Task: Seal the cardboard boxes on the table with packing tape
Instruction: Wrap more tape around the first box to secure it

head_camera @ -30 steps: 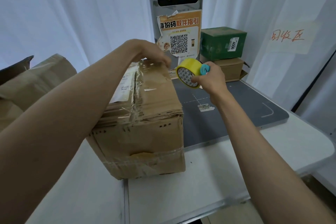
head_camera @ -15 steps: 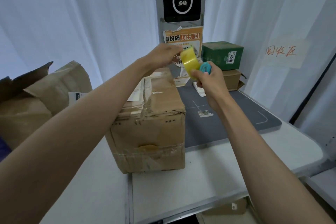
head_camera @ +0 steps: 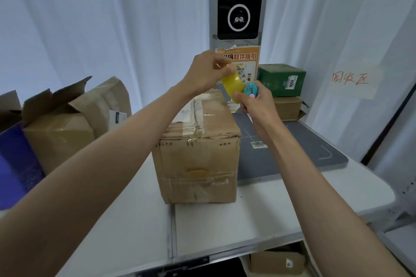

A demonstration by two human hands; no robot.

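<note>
Both hands are raised above the far end of the cardboard box (head_camera: 198,150), which stands closed on the white desk (head_camera: 225,227); its top flaps carry old, wrinkled tape along the centre seam and a white label on the left flap, and a further band of worn tape runs across the near face.

The right hand (head_camera: 254,105) grips the yellow tape roll (head_camera: 233,84) from below, fingers curled round it; a teal cutter (head_camera: 251,90) sits against the roll at the same hand, partly covered by the thumb and index finger.

The left hand (head_camera: 207,72) is at the upper edge of the roll — thumb and fingers pinched together on it; whether a free tape end is between them cannot be told. The roll is held in the air, above and behind the box's far edge, not touching it.

To the right of the box lies a dark grey mat (head_camera: 299,148) with white markings, on the desk; at its far end a green box (head_camera: 281,80) is stacked on a small brown carton (head_camera: 288,108). On the left side stand an open carton (head_camera: 56,132) with raised flaps, a crumpled brown parcel (head_camera: 108,101) behind it, and a blue box (head_camera: 13,164) at the frame edge. Behind the hands a post carries a black screen (head_camera: 238,7) and an orange notice (head_camera: 245,60); white curtains (head_camera: 101,29) close the background.
</note>
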